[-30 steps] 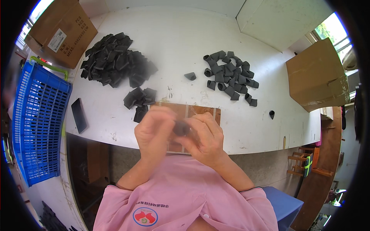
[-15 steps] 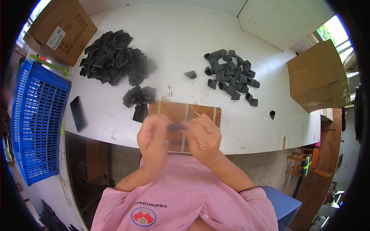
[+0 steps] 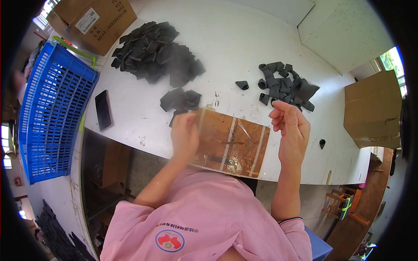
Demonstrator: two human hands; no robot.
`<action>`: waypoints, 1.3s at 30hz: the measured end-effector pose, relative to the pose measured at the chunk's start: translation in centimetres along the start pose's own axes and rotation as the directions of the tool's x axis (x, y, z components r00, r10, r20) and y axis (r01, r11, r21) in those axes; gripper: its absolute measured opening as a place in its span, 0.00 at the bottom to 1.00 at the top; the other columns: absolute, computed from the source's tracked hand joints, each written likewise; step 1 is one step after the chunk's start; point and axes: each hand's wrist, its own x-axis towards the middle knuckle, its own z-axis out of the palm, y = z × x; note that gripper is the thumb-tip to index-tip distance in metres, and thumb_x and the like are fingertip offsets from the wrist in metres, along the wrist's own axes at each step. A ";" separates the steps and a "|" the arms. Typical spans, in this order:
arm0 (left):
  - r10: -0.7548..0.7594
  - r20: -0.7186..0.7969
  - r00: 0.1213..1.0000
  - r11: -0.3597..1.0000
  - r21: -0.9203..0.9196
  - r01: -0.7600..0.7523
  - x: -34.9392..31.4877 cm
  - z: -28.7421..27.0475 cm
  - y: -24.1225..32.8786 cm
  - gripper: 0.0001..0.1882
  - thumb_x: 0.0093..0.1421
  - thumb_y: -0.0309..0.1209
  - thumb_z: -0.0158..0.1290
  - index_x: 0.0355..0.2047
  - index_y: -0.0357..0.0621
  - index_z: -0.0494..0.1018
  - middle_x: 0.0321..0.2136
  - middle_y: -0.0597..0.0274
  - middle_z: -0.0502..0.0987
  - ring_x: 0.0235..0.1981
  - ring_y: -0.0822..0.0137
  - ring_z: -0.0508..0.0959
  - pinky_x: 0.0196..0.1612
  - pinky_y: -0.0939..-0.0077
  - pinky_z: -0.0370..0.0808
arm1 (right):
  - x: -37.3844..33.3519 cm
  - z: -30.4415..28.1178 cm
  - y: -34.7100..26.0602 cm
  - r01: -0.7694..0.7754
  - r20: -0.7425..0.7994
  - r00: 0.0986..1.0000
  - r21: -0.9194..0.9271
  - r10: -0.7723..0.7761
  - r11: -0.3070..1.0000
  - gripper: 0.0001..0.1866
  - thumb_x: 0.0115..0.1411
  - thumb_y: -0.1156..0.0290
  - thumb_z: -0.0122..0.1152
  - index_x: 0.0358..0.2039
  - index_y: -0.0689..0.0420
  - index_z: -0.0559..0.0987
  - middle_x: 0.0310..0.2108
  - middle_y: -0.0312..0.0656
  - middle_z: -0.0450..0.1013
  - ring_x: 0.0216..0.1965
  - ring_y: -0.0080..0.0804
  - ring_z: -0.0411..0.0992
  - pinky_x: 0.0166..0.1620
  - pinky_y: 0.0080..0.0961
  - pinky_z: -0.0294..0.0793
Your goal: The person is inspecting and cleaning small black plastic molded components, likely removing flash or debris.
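Note:
My left hand (image 3: 185, 137), smeared by motion, is at the near side of a small cluster of flat black fabric-like pieces (image 3: 180, 101); whether it grips one is hidden. My right hand (image 3: 292, 130) is raised at the near edge of a group of rolled black pieces (image 3: 274, 82), its fingers loosely bent and apart, with nothing seen in them. One blurred dark piece (image 3: 306, 90) lies just past its fingertips. Between my hands is a brown board (image 3: 211, 135) with pale strips, and a thin metal tool like tweezers (image 3: 244, 129) rests on it.
A large heap of flat black pieces (image 3: 152, 52) spreads at the back left. Single rolled pieces lie apart, one at the middle (image 3: 242, 85) and one at the right (image 3: 322, 143). A phone (image 3: 103, 111), a blue basket (image 3: 58, 113) and cardboard boxes (image 3: 93, 26) flank the white table (image 3: 230, 43).
My hands have parted from over the board, where they held a dark piece together. The right has gone to the rolled pieces, the left to the small cluster. The view has shifted.

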 end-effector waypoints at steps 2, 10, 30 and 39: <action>0.291 0.048 0.956 0.910 0.293 -0.292 2.3 0.0 -0.9 0.12 0.47 0.21 0.50 0.35 0.37 0.66 0.32 0.54 0.68 0.33 0.58 0.70 0.36 0.71 0.68 | -0.4 -0.4 2.0 0.028 -0.088 0.995 -0.103 -0.037 0.994 0.13 0.60 0.67 0.46 0.28 0.63 0.75 0.19 0.33 0.67 0.18 0.14 0.61 0.21 0.10 0.59; 0.158 0.346 0.925 0.786 0.524 -0.330 6.0 1.1 -5.4 0.08 0.46 0.20 0.51 0.30 0.37 0.69 0.26 0.52 0.69 0.31 0.51 0.71 0.34 0.64 0.69 | -5.4 -0.3 4.8 -0.264 0.238 0.914 -0.267 0.329 0.927 0.10 0.57 0.69 0.50 0.28 0.64 0.75 0.19 0.34 0.69 0.21 0.16 0.63 0.24 0.13 0.61; 0.011 0.505 0.863 0.929 -0.323 0.178 -1.3 -3.3 9.3 0.02 0.53 0.21 0.51 0.26 0.35 0.69 0.20 0.65 0.73 0.21 0.80 0.72 0.24 0.86 0.70 | -7.0 2.6 2.9 0.678 0.355 0.727 -0.510 -0.588 0.530 0.10 0.39 0.80 0.61 0.26 0.63 0.73 0.23 0.42 0.67 0.20 0.34 0.65 0.21 0.25 0.65; -0.009 0.344 0.939 0.927 -0.350 0.137 -2.6 -1.7 10.2 0.03 0.49 0.18 0.50 0.25 0.35 0.69 0.19 0.63 0.73 0.17 0.80 0.70 0.21 0.86 0.68 | -7.1 2.0 3.3 0.544 0.249 0.828 -0.577 -0.503 0.610 0.06 0.43 0.82 0.56 0.25 0.65 0.73 0.22 0.43 0.66 0.21 0.37 0.66 0.22 0.27 0.65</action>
